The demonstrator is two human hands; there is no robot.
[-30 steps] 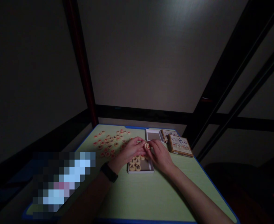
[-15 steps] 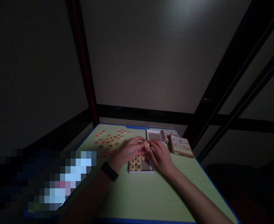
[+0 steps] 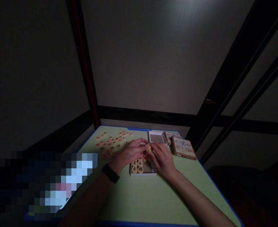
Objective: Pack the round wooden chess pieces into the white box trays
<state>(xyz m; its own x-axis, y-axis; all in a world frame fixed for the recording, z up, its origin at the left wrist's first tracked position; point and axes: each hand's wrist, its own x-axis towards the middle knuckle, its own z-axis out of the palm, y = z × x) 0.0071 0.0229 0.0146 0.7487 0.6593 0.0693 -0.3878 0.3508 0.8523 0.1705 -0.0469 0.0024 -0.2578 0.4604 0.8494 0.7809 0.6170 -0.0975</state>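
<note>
My left hand [image 3: 130, 152] and my right hand [image 3: 162, 156] meet over a small white box [image 3: 143, 171] on the green table [image 3: 150, 198]. Both pinch a round wooden game piece [image 3: 149, 148] between their fingertips, just above the box. Several pale round pieces with dark marks [image 3: 137, 166] lie in the box's left side. A dark band sits on my left wrist [image 3: 110, 173].
Several loose round pieces with red marks [image 3: 110, 143] are spread on the table to the left. A second open white box [image 3: 156, 137] and two printed box lids [image 3: 183, 147] lie at the back right. The table has a blue rim.
My hands have stayed together over the box; the piece between the fingertips has shifted slightly. The view has drifted a little.
</note>
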